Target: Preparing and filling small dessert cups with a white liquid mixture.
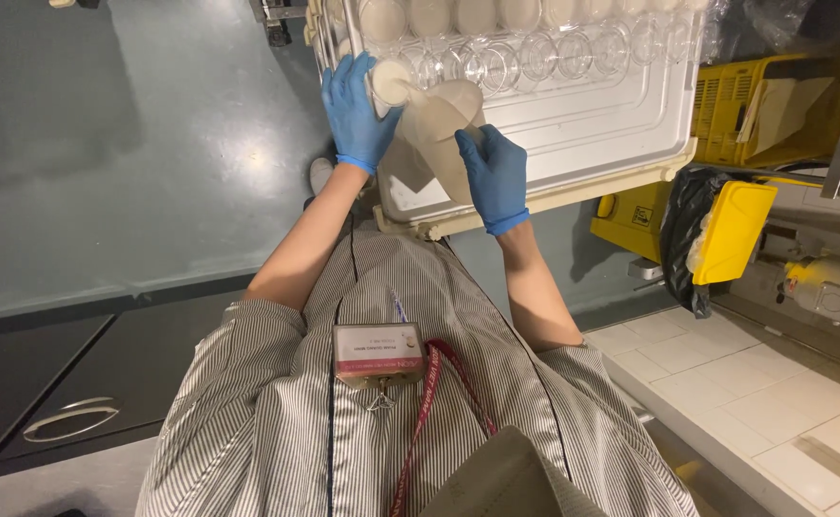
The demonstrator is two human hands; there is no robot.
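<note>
Blue gloves cover both hands. The right hand [494,178] grips the handle side of a translucent plastic jug [444,129], tipped so its lip meets a small round dish [390,82], which the left hand [355,107] pinches steady at the near corner of a white tray [573,124]. Beyond the hands, rows of clear and filled dishes [535,43] line the tray, evidently to be within easy pouring reach. A yellow bin [740,225] stands right of the right hand.

A white tray [621,115] with a cream rim carries everything here. Along its far side lie rows of round clear dishes [535,53], some filled with a pale layer, others clear. The near part of the tray is bare white plastic.
</note>
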